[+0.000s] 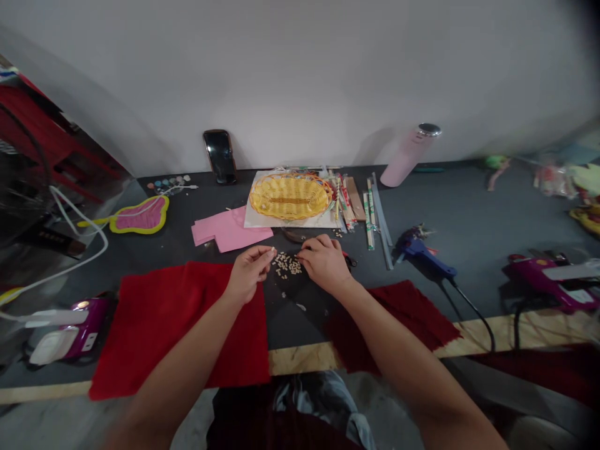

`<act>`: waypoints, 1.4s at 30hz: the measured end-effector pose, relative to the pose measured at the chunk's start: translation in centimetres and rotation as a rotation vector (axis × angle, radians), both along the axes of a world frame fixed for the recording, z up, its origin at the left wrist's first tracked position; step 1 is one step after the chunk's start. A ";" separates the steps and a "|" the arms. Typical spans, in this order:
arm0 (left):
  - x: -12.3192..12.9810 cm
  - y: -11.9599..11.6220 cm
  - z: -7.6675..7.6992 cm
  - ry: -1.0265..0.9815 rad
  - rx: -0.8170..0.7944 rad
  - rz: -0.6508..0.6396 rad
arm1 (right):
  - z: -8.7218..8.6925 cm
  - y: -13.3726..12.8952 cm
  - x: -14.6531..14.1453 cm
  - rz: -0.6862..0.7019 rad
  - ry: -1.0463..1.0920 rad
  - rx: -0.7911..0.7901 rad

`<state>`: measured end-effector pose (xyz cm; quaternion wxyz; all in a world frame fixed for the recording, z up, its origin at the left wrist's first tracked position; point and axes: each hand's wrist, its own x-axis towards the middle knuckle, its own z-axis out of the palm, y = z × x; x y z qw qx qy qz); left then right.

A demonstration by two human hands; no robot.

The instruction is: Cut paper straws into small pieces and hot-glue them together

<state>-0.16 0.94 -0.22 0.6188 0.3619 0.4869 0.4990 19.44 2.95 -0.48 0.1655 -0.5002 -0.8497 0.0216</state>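
Note:
A loose pile of small beige pieces lies on the dark table between my two hands. At the pile's left edge, my left hand pinches a small whitish piece between thumb and fingertips. My right hand is palm down at the pile's right edge, its fingers bent together and touching or just above the pieces; what they hold, if anything, is too small to make out. Red cloth spreads under and beside my left forearm, and a darker red cloth lies beneath my right forearm.
Behind the hands are a yellow woven basket, pink sheets and wrapped sticks. A phone and pink bottle stand near the wall. A blue glue gun lies right; purple devices sit at both sides.

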 end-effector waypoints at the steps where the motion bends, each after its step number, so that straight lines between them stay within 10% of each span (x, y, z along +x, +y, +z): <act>1: 0.0 0.0 0.0 0.001 -0.001 0.001 | -0.1 0.0 0.0 0.008 0.009 0.004; 15: 0.0 -0.1 0.0 0.031 -0.001 -0.029 | -0.3 0.1 -0.1 0.041 0.190 -0.025; 23: 0.0 -0.3 -0.1 0.151 -0.005 -0.128 | 0.7 -0.4 -1.5 0.144 0.687 -0.033; 42: 0.4 -0.6 0.3 0.220 0.088 -0.178 | 0.1 -0.6 -2.0 0.191 0.693 -0.028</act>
